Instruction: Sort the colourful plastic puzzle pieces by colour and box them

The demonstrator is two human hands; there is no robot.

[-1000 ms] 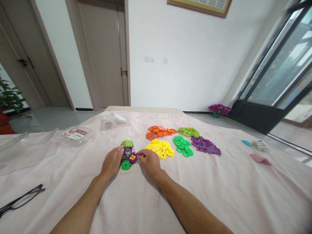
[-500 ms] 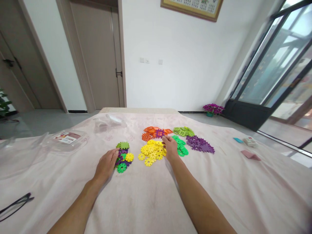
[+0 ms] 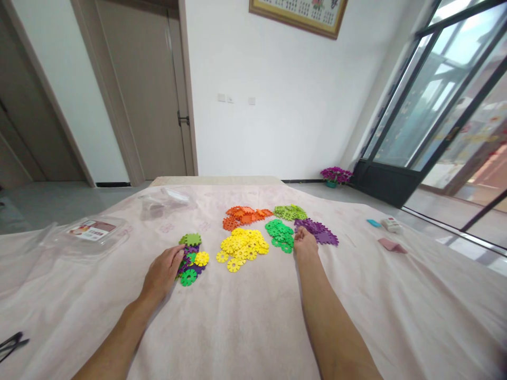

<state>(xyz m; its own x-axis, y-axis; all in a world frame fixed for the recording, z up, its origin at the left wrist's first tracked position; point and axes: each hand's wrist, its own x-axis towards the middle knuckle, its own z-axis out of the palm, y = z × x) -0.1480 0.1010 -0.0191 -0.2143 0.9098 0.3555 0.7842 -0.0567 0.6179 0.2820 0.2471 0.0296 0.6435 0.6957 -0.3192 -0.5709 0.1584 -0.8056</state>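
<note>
My left hand (image 3: pixel 162 271) lies flat at the left side of a small mixed pile, fingers stretched out and touching it. That pile has a light green square piece (image 3: pixel 191 239), purple pieces, a yellow notched disc (image 3: pixel 202 258) and a green notched disc (image 3: pixel 188 277). My right hand (image 3: pixel 306 244) is closed at the left edge of the purple pile (image 3: pixel 322 234), its fingertips pinched on a purple interlocking piece that they partly hide. Just left of it lie green discs (image 3: pixel 279 235). Yellow discs (image 3: pixel 245 245) sit between my hands.
Orange pieces (image 3: pixel 243 216) and light green pieces (image 3: pixel 291 212) lie farther back. Clear plastic boxes (image 3: pixel 101 237) stand at left, with glasses (image 3: pixel 11 345) at the lower left. A pink cloth (image 3: pixel 392 245), white item (image 3: pixel 391 225) and blue item (image 3: pixel 373 223) lie at right.
My right hand has moved right with the purple interlocking piece, from over the orange and yellow pieces to the purple pile. My left hand stays at the mixed pile. The view has turned slightly right.
</note>
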